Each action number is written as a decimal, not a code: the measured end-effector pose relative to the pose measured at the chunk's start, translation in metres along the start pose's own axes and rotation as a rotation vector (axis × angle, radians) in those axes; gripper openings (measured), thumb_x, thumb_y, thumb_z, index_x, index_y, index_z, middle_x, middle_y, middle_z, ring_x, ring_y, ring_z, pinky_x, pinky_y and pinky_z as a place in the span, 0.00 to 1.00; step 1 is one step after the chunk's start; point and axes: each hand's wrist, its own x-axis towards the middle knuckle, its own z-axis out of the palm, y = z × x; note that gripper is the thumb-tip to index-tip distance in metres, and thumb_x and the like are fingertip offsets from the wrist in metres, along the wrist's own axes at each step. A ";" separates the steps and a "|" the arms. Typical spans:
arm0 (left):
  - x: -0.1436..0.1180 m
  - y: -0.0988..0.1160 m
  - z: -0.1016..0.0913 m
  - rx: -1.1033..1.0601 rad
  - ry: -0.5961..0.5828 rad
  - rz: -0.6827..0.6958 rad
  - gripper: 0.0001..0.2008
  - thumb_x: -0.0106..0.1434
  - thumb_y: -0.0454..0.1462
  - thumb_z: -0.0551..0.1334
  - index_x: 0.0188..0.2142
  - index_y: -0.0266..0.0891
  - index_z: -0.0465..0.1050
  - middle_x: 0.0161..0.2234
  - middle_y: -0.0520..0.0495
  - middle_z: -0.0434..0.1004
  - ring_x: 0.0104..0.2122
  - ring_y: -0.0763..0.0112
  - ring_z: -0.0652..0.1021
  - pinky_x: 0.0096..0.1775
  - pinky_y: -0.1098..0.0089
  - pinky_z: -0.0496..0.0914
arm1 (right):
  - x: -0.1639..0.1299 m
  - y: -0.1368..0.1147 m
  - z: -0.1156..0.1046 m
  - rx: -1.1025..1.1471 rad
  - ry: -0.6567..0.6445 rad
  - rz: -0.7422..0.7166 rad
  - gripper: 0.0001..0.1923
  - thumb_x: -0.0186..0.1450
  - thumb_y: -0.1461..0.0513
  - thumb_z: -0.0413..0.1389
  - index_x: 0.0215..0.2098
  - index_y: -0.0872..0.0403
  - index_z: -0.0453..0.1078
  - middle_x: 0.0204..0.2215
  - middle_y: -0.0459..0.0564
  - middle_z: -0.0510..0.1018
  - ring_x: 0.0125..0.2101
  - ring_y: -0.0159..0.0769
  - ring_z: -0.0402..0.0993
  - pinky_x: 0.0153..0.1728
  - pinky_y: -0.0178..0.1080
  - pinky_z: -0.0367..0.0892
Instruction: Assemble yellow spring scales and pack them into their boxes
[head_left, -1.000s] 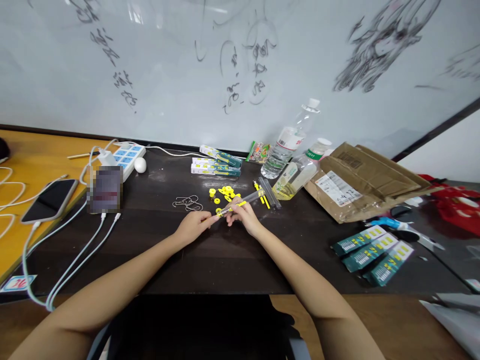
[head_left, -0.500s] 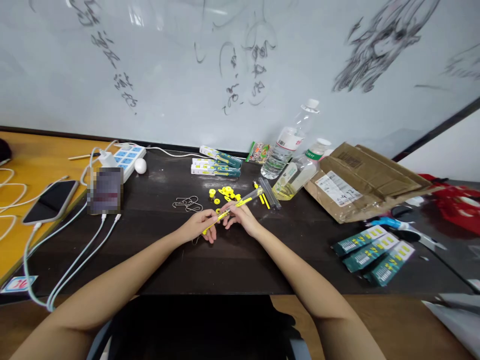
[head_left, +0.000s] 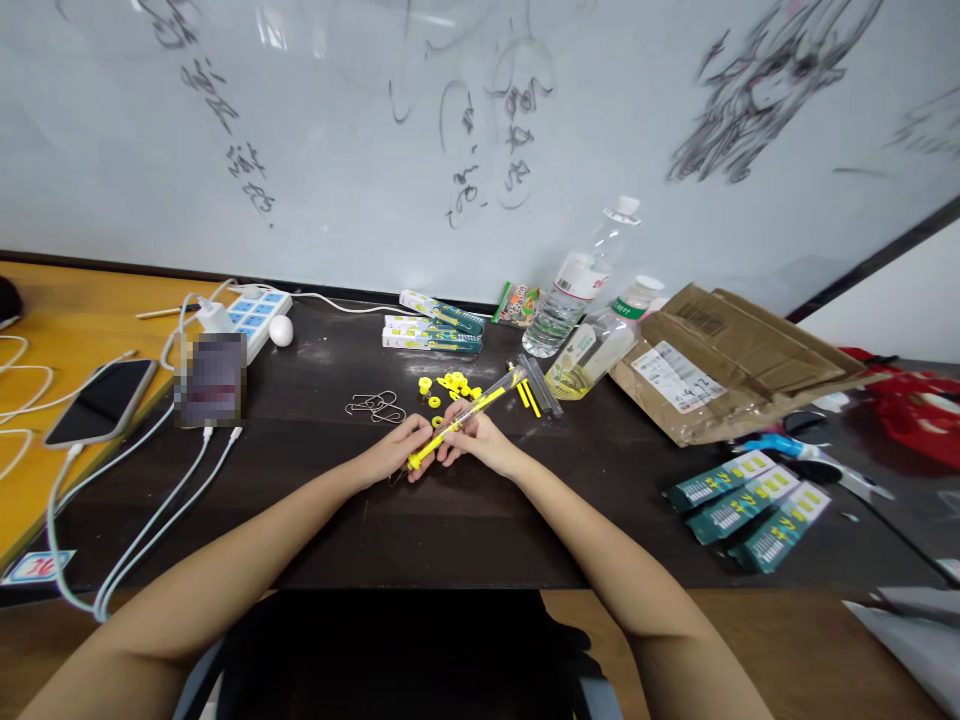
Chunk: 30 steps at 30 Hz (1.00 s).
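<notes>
Dark counter: a thin yellow stick is pinched by left hand and right hand; judged light, stiff, best gripped near both ends.

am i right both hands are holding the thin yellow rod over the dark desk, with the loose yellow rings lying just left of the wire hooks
Not quite. The head view shows the loose yellow rings lying right of the wire hooks, not left. Both the left hand and right hand do hold the thin yellow rod over the dark desk.
</notes>
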 end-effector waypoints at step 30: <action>-0.005 0.008 0.002 0.362 0.059 0.080 0.18 0.63 0.41 0.56 0.51 0.39 0.57 0.34 0.48 0.73 0.22 0.78 0.72 0.16 0.80 0.62 | 0.004 -0.015 -0.018 -0.104 0.341 -0.147 0.20 0.53 0.57 0.64 0.33 0.52 0.57 0.18 0.35 0.69 0.14 0.24 0.68 0.16 0.29 0.71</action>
